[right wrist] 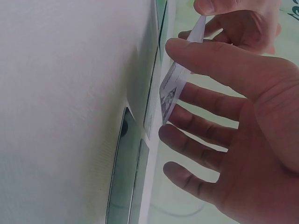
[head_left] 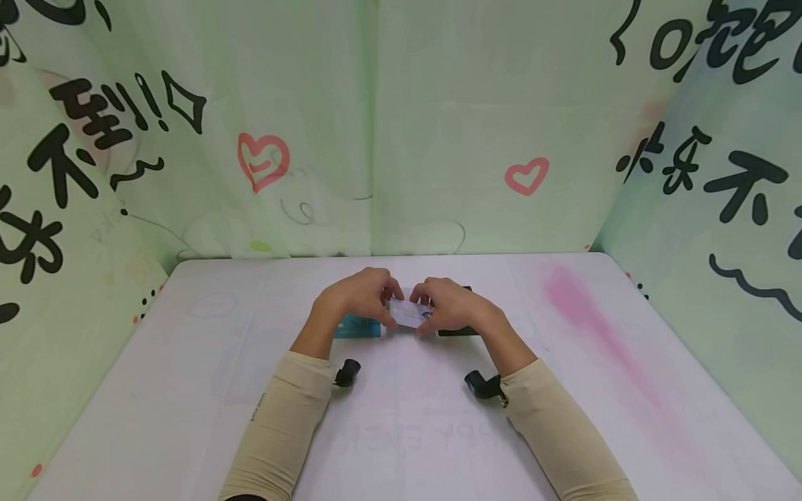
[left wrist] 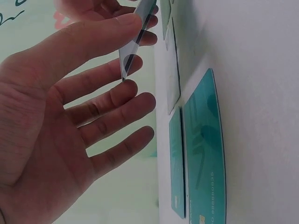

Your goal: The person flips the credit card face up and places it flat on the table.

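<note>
A white card [head_left: 409,314] is held just above the table by both hands, one at each end. My left hand [head_left: 365,296] pinches its left end between thumb and fingers, the other fingers spread apart in the left wrist view. At the right end my right hand [head_left: 456,306] pinches it, thumb in front and fingers behind; a dark printed picture shows on the card [right wrist: 175,91] in the right wrist view. Below the left hand lie a larger teal card [left wrist: 205,149] and a smaller teal card [left wrist: 176,163]. Dark cards [right wrist: 122,163] lie under the right hand.
Another pale card [left wrist: 173,70] lies flat on the table between the teal and dark ones. The white table [head_left: 401,431] has a pink smear on its right side. Printed green curtains [head_left: 438,139] stand behind and at both sides. Black wrist mounts [head_left: 482,384] hang by the sleeves.
</note>
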The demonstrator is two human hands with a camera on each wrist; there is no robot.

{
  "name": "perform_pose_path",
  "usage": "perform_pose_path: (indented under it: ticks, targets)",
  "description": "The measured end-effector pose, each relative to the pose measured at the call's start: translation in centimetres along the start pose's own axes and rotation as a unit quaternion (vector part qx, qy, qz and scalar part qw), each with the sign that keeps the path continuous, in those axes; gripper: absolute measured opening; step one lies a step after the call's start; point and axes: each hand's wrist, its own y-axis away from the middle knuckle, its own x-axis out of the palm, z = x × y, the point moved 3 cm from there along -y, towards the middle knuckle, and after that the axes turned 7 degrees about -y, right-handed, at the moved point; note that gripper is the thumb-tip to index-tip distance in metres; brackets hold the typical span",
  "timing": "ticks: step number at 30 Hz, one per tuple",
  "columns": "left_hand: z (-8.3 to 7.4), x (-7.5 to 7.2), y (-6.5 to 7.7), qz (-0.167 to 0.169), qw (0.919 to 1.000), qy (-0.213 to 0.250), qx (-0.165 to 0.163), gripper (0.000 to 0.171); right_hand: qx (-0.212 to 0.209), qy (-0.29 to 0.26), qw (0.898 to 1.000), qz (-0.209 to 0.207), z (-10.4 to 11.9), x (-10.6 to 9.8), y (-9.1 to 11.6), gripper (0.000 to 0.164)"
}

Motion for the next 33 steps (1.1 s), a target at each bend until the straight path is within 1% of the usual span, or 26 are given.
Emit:
perform_pose_path:
  ticks: [6, 13, 21, 33]
  targets:
    - [0.04, 0.08, -0.11, 0.005, 1.0000, -0.007, -0.003, 0.048, -0.006, 0.002, 1.000, 0.006, 0.06, -0.10, 0.13, 0.052]
    - [0.06, 0.13, -0.23, 0.014, 0.9996, -0.020, -0.015, 0.047, 0.007, 0.011, 1.000, 0.012, 0.15, -0.16, 0.25, 0.051]
    - [0.09, 0.41, -0.41, 0.020, 0.9984, -0.047, -0.026, 0.046, 0.012, 0.026, 0.999, 0.015, -0.11, -0.22, 0.17, 0.049]
    - [-0.35, 0.59, -0.62, 0.031, 0.9962, -0.075, -0.032, 0.049, 0.004, 0.037, 0.999, 0.012, -0.31, -0.30, 0.24, 0.048]
